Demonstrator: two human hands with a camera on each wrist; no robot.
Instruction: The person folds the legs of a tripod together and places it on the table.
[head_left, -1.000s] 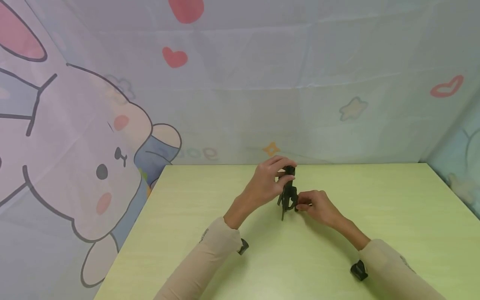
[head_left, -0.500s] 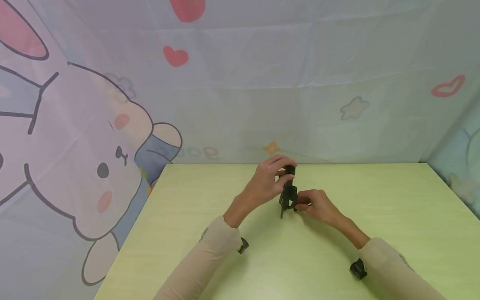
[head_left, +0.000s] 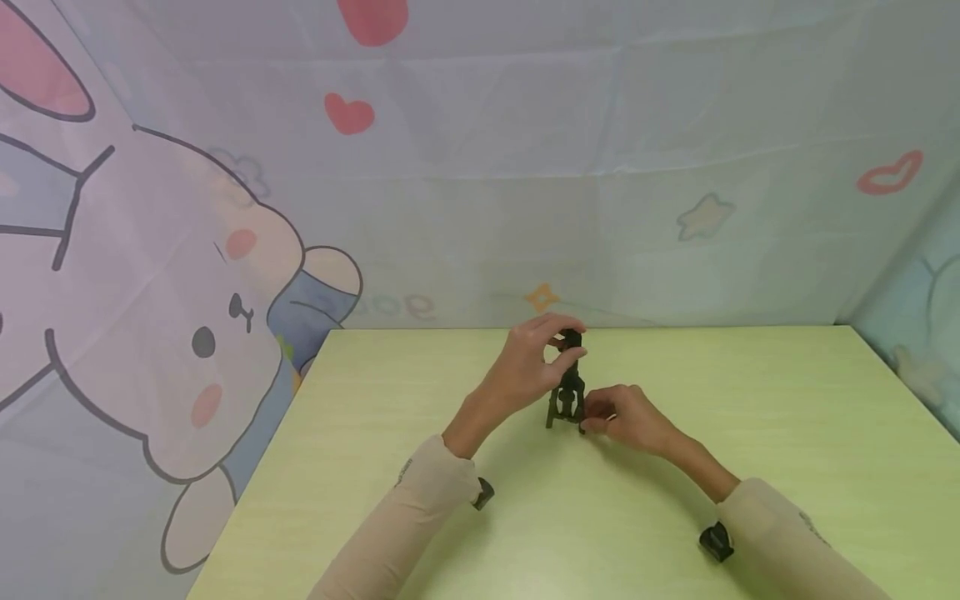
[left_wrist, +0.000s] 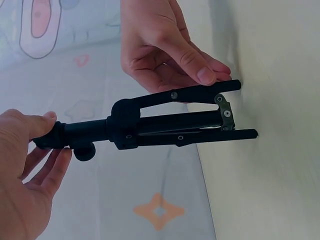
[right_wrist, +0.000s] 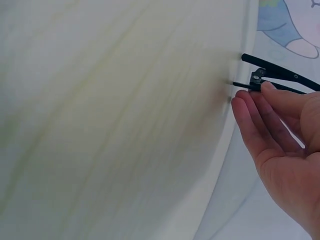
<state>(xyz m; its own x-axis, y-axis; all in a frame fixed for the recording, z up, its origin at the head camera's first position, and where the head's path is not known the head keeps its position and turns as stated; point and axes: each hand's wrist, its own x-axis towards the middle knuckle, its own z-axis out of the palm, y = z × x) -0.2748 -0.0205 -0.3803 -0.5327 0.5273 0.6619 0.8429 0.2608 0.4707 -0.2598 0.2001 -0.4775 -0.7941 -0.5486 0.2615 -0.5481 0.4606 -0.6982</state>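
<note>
A small black tripod point(head_left: 567, 392) stands roughly upright over the table, its legs pointing down and partly folded in. In the left wrist view the tripod point(left_wrist: 165, 122) shows its centre column, a round knob and hinged legs with a metal bracket near their ends. My left hand point(head_left: 525, 367) grips the tripod's top between thumb and fingers. Lower down, my right hand point(head_left: 626, 419) pinches one leg near its end. The right wrist view shows this right hand point(right_wrist: 280, 125) with thumb and fingertips on that leg, another leg point(right_wrist: 270, 66) standing apart from it.
The pale yellow-green table point(head_left: 600, 517) reaches back to a cloth backdrop point(head_left: 510, 167) printed with hearts, stars and a rabbit. Dark wrist-worn devices point(head_left: 717, 542) hang below the beige sleeves point(head_left: 420, 517).
The tripod has turned about its upright axis and shifted slightly left, so its legs show from another side. Both hands keep their hold, moving slightly left with it.
</note>
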